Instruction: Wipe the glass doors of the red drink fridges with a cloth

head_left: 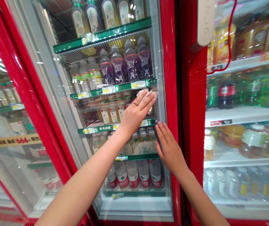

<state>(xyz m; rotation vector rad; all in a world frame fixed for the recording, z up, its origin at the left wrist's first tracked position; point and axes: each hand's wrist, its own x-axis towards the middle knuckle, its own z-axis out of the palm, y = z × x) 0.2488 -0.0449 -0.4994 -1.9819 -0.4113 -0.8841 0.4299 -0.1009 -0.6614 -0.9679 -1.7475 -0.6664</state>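
Note:
My left hand point(135, 111), with a ring on one finger, presses a crumpled pale cloth or wipe point(155, 94) against the glass door point(136, 208) of a red drinks cooler. Its fingers lie over the cloth, in front of a shelf of bottles. Lower and to the right, my right hand point(169, 150) rests with fingers stretched out near the right edge of the door, beside the red frame point(175, 125). It holds nothing. Behind the glass stand purple-labelled bottles point(132, 64) and red-labelled water bottles point(133, 177).
To the right stands another cooler with lit shelves point(221, 114) of bottles; a red cord point(230, 40) hangs across its top. A pale box-like piece point(205, 25) juts from the red frame. On the left is another red-framed cooler with a yellow strip point(12, 140).

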